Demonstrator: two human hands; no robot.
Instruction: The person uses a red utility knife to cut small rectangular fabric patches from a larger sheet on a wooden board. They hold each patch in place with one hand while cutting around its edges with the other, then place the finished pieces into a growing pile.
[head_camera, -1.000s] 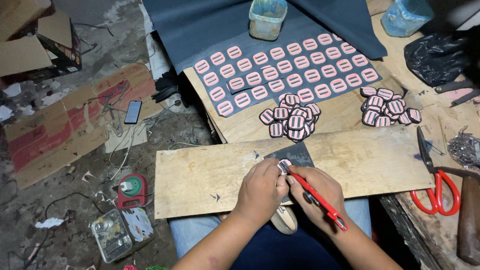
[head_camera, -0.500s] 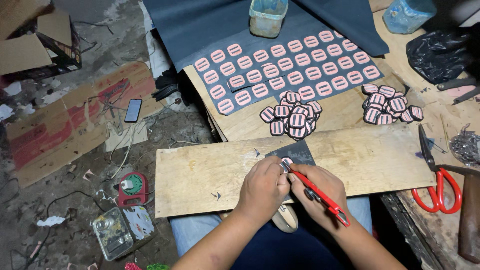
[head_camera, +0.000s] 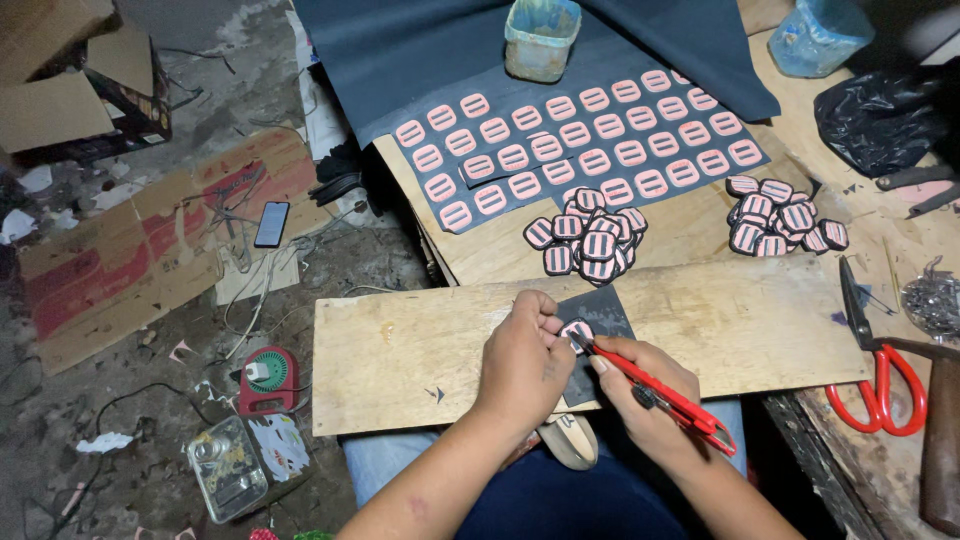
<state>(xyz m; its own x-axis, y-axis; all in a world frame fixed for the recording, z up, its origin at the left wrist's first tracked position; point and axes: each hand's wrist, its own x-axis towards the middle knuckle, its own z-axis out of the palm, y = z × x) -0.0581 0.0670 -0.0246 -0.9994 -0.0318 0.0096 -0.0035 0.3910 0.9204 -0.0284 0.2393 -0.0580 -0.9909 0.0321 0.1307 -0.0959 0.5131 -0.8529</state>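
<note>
Red knife (head_camera: 655, 392) slants up-left, tip touching pink patch (head_camera: 576, 331).

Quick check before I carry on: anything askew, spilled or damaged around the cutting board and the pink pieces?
Nothing looks damaged. The left hand pins a small pink piece on the wooden board while the right hand holds a red utility knife to it. Two loose heaps of cut pieces sit jumbled, unlike the neat rows on the dark sheet.

A small craft workshop here: rough plywood boards (head_camera: 700, 310) as benches, rows of pink cut pieces (head_camera: 580, 150) far side, red-handled scissors (head_camera: 880, 370) right, cardboard scraps (head_camera: 130, 260) littering the floor left.
</note>
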